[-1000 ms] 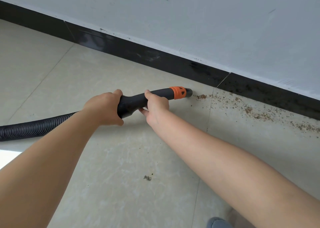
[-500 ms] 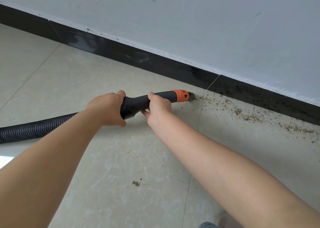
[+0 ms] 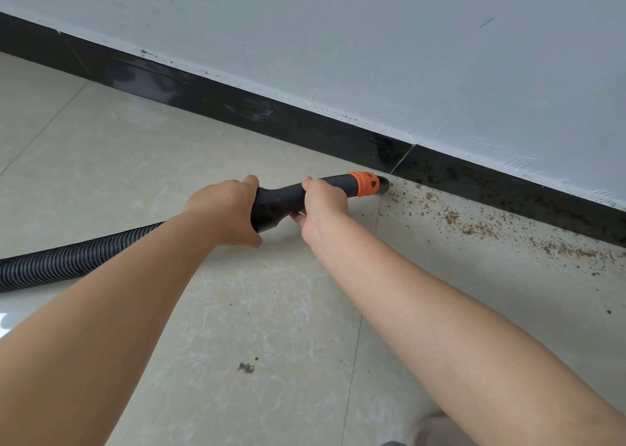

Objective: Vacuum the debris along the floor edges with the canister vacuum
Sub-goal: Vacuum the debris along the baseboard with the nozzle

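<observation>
A black vacuum nozzle (image 3: 281, 200) with an orange collar (image 3: 364, 183) lies low over the beige tiled floor, its open tip at the foot of the black skirting. My left hand (image 3: 223, 212) grips the thick rear of the nozzle. My right hand (image 3: 321, 205) grips it further forward, just behind the orange collar. A ribbed black hose (image 3: 74, 259) runs off to the left edge. Brown debris (image 3: 474, 225) is strewn along the skirting to the right of the tip. The canister is out of view.
A black skirting (image 3: 237, 110) runs diagonally under a grey-white wall (image 3: 406, 56). A small dark clump (image 3: 246, 367) lies on the tile between my forearms. A tile joint (image 3: 355, 344) runs toward the tip. Part of a foot shows at the bottom edge (image 3: 437, 428).
The nozzle tip has moved right along the skirting, past the tile joint, and the small debris patch that lay just ahead of it is gone. Both hands keep their grip.
</observation>
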Demonstrator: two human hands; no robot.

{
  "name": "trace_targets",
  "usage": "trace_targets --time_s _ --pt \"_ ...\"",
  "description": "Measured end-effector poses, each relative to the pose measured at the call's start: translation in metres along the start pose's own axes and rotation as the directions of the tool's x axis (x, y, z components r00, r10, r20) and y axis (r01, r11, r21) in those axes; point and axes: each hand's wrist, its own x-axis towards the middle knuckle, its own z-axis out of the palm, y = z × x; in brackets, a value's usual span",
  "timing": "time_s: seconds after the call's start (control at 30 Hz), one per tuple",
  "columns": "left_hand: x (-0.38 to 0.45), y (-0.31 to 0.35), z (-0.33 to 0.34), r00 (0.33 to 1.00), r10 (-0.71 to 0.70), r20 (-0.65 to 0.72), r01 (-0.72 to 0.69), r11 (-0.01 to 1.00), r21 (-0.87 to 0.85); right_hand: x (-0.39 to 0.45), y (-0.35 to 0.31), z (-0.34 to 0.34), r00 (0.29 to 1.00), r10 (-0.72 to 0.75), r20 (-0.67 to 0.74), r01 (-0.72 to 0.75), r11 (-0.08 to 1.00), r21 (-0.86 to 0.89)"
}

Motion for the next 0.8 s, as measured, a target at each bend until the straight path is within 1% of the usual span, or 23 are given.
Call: trace_targets --time_s 0.23,0.5,0.8 --pt "0.007 0.016 0.003 1.0 0.018 -0.011 -0.018 1.0 -0.003 0.006 -0.008 -0.009 0.999 -0.028 -0.026 0.028 0.999 -0.023" --pt "0.008 0.029 0.007 1.0 -0.001 -0.028 0.001 1.0 -0.004 0.009 -0.013 -0.013 0.997 -0.047 -0.057 0.045 0.998 -0.034" --pt "0.007 0.042 0.013 0.999 0.0 -0.044 -0.001 1.0 -0.025 0.011 -0.017 -0.022 0.995 -0.027 -0.101 0.022 0.999 -0.043"
